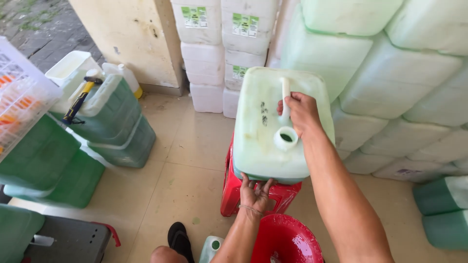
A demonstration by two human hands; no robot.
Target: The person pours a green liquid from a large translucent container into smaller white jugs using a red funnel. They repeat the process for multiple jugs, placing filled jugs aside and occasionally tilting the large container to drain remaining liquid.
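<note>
A large pale-green translucent jerrycan (265,141) rests on a red plastic stool (234,192), its open round spout facing up toward me. My right hand (301,114) is closed around the can's white top handle. My left hand (256,194) grips the can's lower front edge from beneath. A red bowl-shaped funnel (287,239) sits just below, near my knees, beside the open neck of a small bottle (212,246).
Empty pale jerrycans (390,83) are stacked high at right, white ones (224,53) against the back wall. Green-filled cans (112,117) stand at left, a yellow-handled tool (80,100) lying on one. A white crate (19,92) is at far left. My sandalled foot (179,238) rests on beige tile.
</note>
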